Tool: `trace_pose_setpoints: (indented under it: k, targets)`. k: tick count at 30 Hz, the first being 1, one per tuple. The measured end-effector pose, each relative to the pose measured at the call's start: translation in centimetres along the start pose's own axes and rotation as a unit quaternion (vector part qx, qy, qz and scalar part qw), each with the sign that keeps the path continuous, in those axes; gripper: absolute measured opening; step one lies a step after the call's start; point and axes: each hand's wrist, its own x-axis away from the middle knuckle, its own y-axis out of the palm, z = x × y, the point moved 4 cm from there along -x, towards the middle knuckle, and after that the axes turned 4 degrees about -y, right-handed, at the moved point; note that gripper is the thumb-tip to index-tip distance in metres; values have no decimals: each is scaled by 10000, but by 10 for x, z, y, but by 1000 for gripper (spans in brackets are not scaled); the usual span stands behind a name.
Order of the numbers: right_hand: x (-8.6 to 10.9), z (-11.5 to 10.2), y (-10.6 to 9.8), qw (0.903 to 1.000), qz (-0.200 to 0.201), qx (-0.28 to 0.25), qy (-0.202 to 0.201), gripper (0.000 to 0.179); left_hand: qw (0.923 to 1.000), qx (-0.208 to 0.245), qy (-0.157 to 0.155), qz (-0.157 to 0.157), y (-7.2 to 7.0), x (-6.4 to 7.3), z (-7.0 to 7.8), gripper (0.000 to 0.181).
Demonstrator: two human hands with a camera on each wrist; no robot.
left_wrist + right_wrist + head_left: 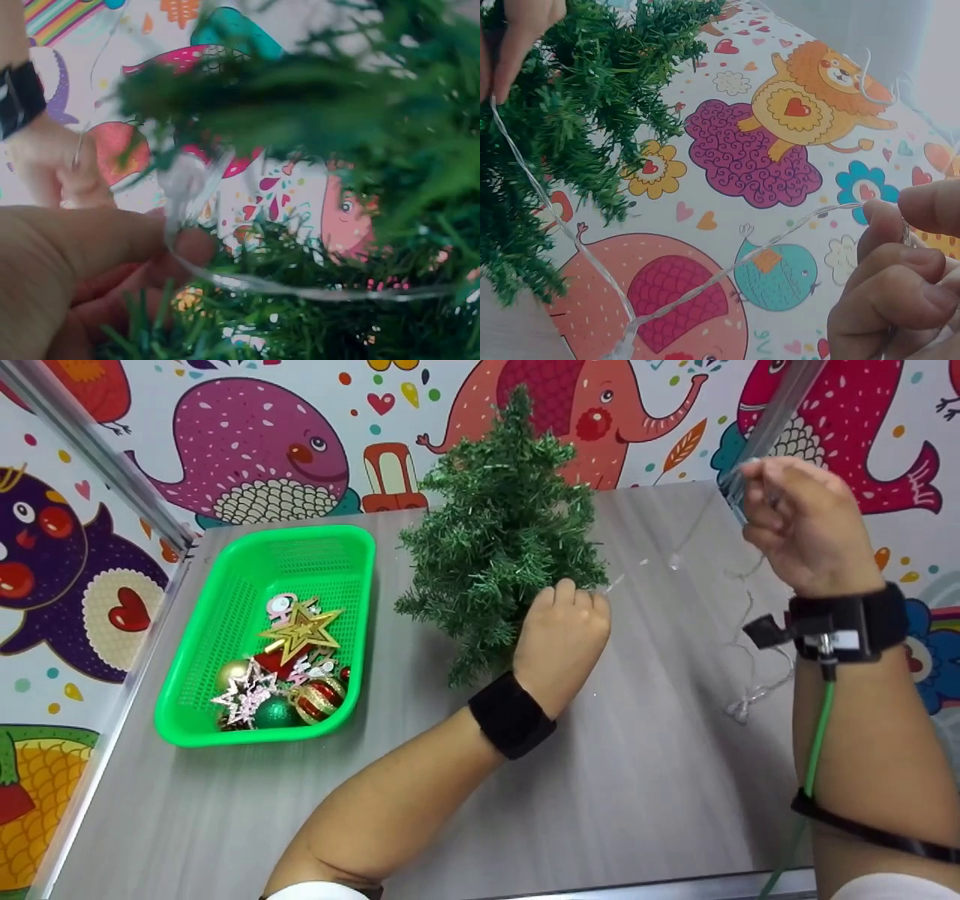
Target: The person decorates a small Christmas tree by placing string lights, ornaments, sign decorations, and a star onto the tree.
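Note:
A small green artificial Christmas tree [502,525] stands on the grey table. At its front right side, my left hand [566,637] pinches a clear string-light wire [315,291] between thumb and finger. Beside those fingers a blurred clear bulb [180,184] shows in the left wrist view. Raised off to the right of the tree, my right hand [810,521] holds another stretch of the wire with curled fingers. Between the hands the wire sags to a clear bulb [622,345] in the right wrist view. More of the strand hangs below my right hand.
Left of the tree sits a green plastic basket [367,600]. It holds a gold star [304,631], a pink star [246,694], a green ball [276,712], a striped ball [319,699] and other ornaments. A wall with cartoon animals borders the table, with metal posts at the corners.

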Motion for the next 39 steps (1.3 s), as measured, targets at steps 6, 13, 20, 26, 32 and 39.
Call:
trace_pose_setpoints:
  k: [6, 13, 20, 26, 32, 39]
  targets:
    - [-40, 6, 10, 9965, 439, 476, 528, 20, 9998, -11, 196, -99, 15, -4, 0, 21]
    - [-77, 19, 10, 9866, 1109, 666, 997, 23, 9975, 89, 642, -279, 24, -6, -1, 33]
    - [-98, 39, 8, 9833, 1090, 738, 1258, 20, 9913, 385, 883, 893, 6, -6, -12, 32]
    - [-112, 48, 8, 9799, 930, 1050, 1421, 20, 9570, 2207, 611, 1783, -40, -14, -58, 23]
    - [-130, 49, 15, 9764, 901, 1258, 1509, 22, 8886, 4208, -635, 1711, -52, -46, -156, 24]
    - [-148, 66, 26, 9694, 589, 1723, 1644, 22, 8034, 5178, -2940, -67, 2, -98, -258, 19]
